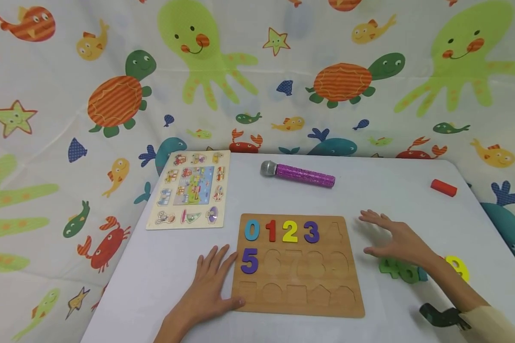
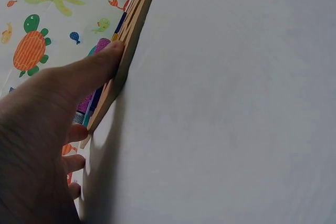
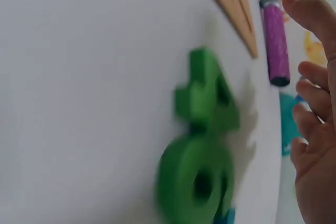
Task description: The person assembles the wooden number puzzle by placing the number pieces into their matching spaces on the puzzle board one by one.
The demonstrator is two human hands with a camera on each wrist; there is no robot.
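Note:
A wooden number board (image 1: 298,267) lies on the table with a blue 0 (image 1: 252,230), red 1 (image 1: 271,231), yellow 2 (image 1: 290,232), purple 3 (image 1: 311,232) and purple 5 (image 1: 249,261) in its slots. My left hand (image 1: 206,288) rests at the board's left edge, its thumb on the lower left corner; the left wrist view shows the thumb (image 2: 97,66) against the rim. Right of the board, my right hand (image 1: 396,240) hovers with fingers spread, holding nothing. Near it lie a green 4 (image 1: 388,267) and another green piece (image 1: 407,273), both also in the right wrist view.
A picture puzzle board (image 1: 189,190) lies at the back left. The purple microphone (image 1: 304,175) lies behind the number board, and a red cylinder (image 1: 444,187) at the back right. A yellow piece (image 1: 457,267) is partly behind my right forearm. A sea-animal cloth hangs behind the table.

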